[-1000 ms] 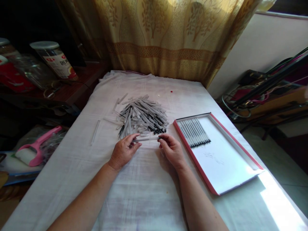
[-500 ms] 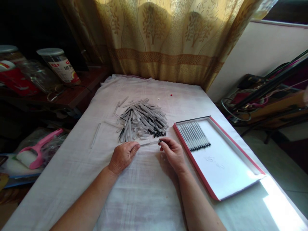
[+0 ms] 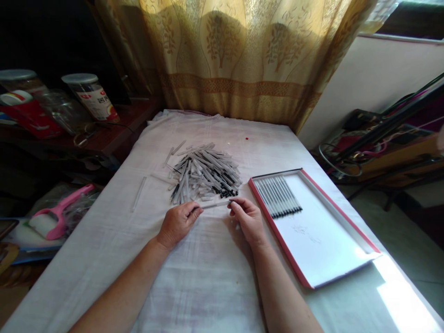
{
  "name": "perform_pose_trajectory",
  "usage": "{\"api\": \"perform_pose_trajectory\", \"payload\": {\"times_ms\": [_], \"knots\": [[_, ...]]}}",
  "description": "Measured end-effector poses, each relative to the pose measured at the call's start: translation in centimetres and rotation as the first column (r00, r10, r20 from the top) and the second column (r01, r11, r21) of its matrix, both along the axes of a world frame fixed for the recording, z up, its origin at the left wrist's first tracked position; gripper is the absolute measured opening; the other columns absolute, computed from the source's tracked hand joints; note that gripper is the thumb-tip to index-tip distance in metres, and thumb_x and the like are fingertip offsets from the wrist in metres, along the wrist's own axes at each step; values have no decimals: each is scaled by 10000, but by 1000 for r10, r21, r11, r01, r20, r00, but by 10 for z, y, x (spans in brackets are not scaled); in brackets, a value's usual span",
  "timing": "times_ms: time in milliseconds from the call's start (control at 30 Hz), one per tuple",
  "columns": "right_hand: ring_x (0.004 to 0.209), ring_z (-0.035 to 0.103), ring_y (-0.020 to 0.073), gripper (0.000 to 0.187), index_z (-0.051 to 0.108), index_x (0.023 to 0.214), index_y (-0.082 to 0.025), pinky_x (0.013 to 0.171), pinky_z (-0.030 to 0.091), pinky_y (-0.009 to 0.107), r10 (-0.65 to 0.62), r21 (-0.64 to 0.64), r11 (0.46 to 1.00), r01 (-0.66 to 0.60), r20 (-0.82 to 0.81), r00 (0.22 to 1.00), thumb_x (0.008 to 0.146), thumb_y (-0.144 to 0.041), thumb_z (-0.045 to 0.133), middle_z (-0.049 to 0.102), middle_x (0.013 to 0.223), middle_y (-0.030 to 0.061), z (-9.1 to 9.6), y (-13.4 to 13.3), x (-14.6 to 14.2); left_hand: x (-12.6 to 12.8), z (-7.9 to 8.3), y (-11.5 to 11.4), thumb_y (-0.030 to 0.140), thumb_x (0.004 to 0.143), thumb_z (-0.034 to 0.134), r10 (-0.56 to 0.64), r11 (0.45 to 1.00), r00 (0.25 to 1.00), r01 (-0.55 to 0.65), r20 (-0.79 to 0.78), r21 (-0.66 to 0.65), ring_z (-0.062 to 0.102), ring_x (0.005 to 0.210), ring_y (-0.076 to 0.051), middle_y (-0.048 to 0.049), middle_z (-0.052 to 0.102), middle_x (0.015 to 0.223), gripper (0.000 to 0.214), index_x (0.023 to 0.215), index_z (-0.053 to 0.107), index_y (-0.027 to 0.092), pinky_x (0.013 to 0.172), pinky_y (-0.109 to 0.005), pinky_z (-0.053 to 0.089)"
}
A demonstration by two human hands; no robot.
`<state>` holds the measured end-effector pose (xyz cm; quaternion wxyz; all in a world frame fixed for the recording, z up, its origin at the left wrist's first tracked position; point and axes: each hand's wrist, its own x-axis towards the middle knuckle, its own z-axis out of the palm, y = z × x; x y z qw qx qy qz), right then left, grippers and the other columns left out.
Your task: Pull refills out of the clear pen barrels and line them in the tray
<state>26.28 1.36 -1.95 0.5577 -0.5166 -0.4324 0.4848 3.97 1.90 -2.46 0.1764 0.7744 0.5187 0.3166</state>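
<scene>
A slim clear pen point(image 3: 215, 204) is stretched level between both hands, just in front of a heap. My left hand point(image 3: 177, 224) pinches one end between thumb and fingers. At the opposite, dark end, my right hand point(image 3: 247, 219) has its fingers closed on the same pen. Behind them lies the heap of clear and black pen parts point(image 3: 204, 171), loosely piled. To the right, a shallow red-edged box lid point(image 3: 282, 252) holds a neat row of pens point(image 3: 278, 196) with black ends toward me.
One loose clear tube point(image 3: 138, 194) lies left of the heap. A tiny red piece point(image 3: 246, 138) rests farther back on the white tablecloth point(image 3: 201, 286). Jars point(image 3: 93, 99) stand on a dark cabinet at left, above a pink-handled tool point(image 3: 58, 215). A patterned curtain point(image 3: 222, 51) hangs behind the table.
The view has shifted slightly. Both hands keep hold of the pen in nearly the same place, and the heap and the row look unchanged.
</scene>
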Motion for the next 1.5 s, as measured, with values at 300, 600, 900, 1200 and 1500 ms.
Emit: {"api": "perform_pose_trajectory", "payload": {"times_ms": [300, 600, 900, 1200, 1500], "knots": [[523, 539, 105, 264, 736, 797, -198, 482, 400, 229, -12, -41, 999, 7, -126, 992, 669, -424, 787, 690, 662, 6, -2, 2, -1, 2, 0, -1, 404, 914, 568, 46, 998, 998, -48, 52, 44, 650, 639, -139, -2, 729, 805, 223, 971, 694, 230, 659, -233, 499], [523, 531, 97, 299, 735, 813, -179, 444, 344, 208, -42, -55, 998, 33, -177, 983, 659, -429, 797, 699, 680, 21, -6, 3, 2, 7, 1, 1, 358, 913, 585, 41, 992, 995, -52, 91, 118, 649, 659, -135, -1, 709, 780, 167, 893, 675, 219, 649, -224, 488], [429, 435, 49, 375, 656, 896, -196, 398, 276, 168, -10, -84, 996, -13, -265, 964, 634, -416, 810, 619, 617, -49, 0, 2, 0, 20, 3, -1, 288, 898, 629, -24, 988, 997, 13, 71, 153, 641, 690, -138, -9, 684, 817, 90, 927, 639, 204, 658, -237, 496], [383, 344, 49, 337, 556, 745, -208, 374, 205, 179, -218, -119, 974, 193, -265, 939, 594, -393, 794, 501, 470, -92, 2, 8, 12, 27, 7, 9, 239, 883, 649, -67, 992, 991, 79, -113, 101, 650, 701, -146, 1, 704, 821, 63, 937, 657, 207, 651, -249, 477], [428, 392, 58, 325, 592, 751, -200, 384, 229, 174, -293, -103, 956, 275, -287, 912, 604, -408, 793, 509, 509, -81, -5, 13, 19, 20, 20, 32, 265, 885, 652, 200, 949, 895, -75, -399, 308, 633, 908, -243, -60, 705, 990, 186, 1064, 689, 229, 751, -340, 477]]}}
